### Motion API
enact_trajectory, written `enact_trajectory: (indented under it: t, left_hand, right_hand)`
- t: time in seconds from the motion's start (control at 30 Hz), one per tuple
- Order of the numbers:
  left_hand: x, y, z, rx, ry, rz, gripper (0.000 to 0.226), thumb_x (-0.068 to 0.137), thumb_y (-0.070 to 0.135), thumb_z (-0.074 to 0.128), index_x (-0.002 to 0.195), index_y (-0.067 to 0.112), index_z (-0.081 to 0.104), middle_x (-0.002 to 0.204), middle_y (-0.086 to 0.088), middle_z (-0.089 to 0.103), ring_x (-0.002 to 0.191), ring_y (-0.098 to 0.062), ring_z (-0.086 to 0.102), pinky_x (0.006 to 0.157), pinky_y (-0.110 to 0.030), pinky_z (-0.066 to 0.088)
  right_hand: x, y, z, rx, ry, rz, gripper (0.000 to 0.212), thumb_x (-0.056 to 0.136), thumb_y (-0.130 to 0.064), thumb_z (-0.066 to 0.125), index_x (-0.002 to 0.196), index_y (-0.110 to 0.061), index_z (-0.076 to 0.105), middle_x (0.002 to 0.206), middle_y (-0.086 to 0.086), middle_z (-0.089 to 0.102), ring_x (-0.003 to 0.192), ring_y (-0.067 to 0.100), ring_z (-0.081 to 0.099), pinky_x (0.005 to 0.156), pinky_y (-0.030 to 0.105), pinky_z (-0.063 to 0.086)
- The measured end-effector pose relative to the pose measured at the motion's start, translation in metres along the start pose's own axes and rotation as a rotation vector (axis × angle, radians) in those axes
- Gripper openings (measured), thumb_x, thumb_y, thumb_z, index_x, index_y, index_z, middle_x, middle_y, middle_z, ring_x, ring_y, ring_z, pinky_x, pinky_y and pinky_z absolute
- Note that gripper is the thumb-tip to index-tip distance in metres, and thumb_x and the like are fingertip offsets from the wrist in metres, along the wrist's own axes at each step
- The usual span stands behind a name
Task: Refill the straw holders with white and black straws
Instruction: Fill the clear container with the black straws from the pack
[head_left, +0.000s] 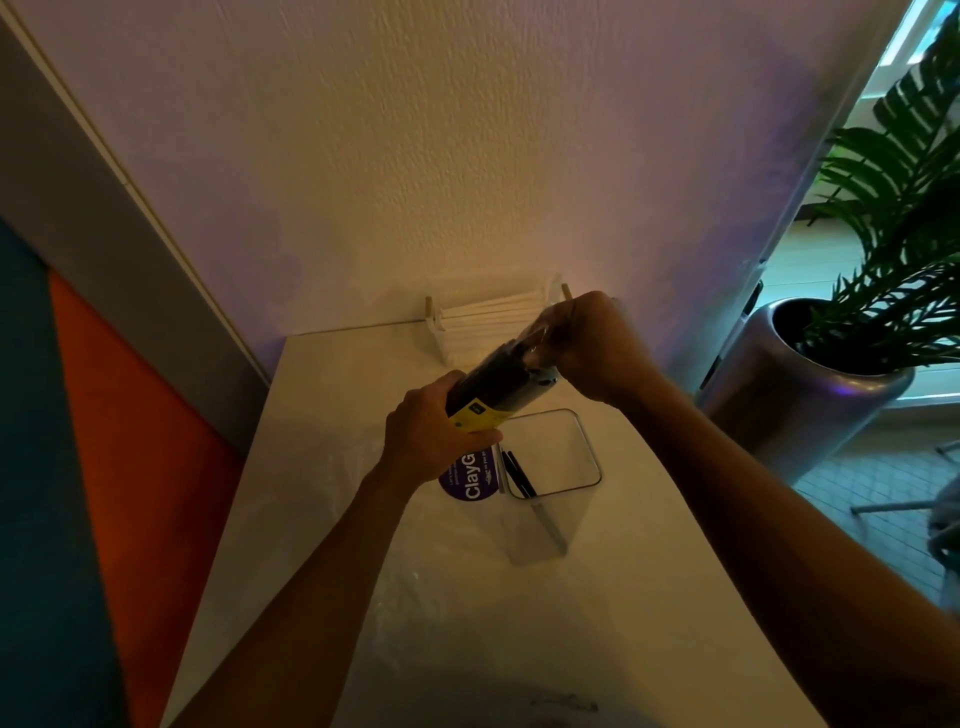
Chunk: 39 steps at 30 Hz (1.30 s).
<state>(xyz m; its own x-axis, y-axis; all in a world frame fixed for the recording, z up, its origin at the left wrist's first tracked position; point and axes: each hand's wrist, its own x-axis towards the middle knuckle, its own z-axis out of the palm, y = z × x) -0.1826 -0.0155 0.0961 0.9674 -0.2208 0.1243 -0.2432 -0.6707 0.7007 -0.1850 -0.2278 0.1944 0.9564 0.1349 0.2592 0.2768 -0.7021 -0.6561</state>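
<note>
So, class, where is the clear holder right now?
In the head view the clear holder stands mid-table, just right of the purple label and directly below the straw pack held in both hands.

The glossy clear plastic pack of black straws, with a yellow paper label at its lower end, catches highlights where the film wrinkles. Just below it stands the square transparent plastic holder, smooth and shiny-walled. Behind the pack, against the rough textured plaster wall, lie matt white paper-looking straws. Right of the holder stands a brushed, dull-sheened round metal planter. The white table top looks smooth.
</note>
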Motion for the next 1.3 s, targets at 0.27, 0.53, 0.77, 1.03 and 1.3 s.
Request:
enact_trajectory:
  t: [0.27,0.53,0.77,1.03,1.3]
  left_hand:
    - [-0.0006,-0.001,0.0022,-0.019,-0.004,-0.005,0.058,0.06,0.05,0.086,0.107,0.033,0.056,0.094,0.01,0.069,0.083,-0.006,0.067,0.073,-0.037,0.06]
    - [0.0039,0.0018,0.0016,0.009,-0.013,-0.011,0.061,0.06,0.05,0.085,0.111,0.033,0.057,0.098,0.009,0.07,0.085,-0.009,0.067,0.076,-0.039,0.06]
    - [0.004,0.0035,0.0005,0.029,-0.049,-0.005,0.062,0.057,0.055,0.083,0.11,0.036,0.056,0.095,0.011,0.069,0.085,-0.008,0.066,0.075,-0.04,0.06]
    - [-0.001,0.0044,0.0038,0.019,-0.049,-0.035,0.061,0.06,0.051,0.086,0.111,0.031,0.058,0.096,0.01,0.069,0.084,-0.007,0.066,0.076,-0.038,0.059]
    - [-0.0024,-0.0029,0.009,-0.02,-0.032,-0.076,0.06,0.057,0.054,0.086,0.105,0.031,0.059,0.093,0.01,0.07,0.085,-0.009,0.067,0.077,-0.039,0.06]
  right_hand:
    - [-0.0005,0.003,0.001,0.046,0.016,-0.013,0.014,0.081,-0.007,0.074,0.091,-0.017,0.076,0.084,-0.009,0.067,0.082,0.001,0.062,0.07,0.006,0.045]
    - [0.0,0.0057,0.0005,0.027,-0.025,-0.044,0.019,0.085,-0.006,0.069,0.1,-0.016,0.076,0.105,-0.004,0.072,0.099,0.008,0.064,0.074,0.008,0.043]
    - [-0.0012,0.007,-0.0003,0.052,0.011,-0.032,0.019,0.081,-0.003,0.071,0.091,-0.019,0.076,0.096,-0.004,0.072,0.096,0.013,0.066,0.084,0.027,0.055]
    - [-0.0053,0.0001,0.002,-0.07,0.024,-0.047,0.02,0.086,0.002,0.065,0.103,-0.007,0.071,0.094,-0.006,0.059,0.088,0.005,0.054,0.06,0.0,0.039]
    - [0.002,0.0076,0.0054,-0.081,0.078,-0.056,0.023,0.086,0.004,0.064,0.102,-0.01,0.071,0.097,0.0,0.069,0.09,0.011,0.062,0.079,0.015,0.047]
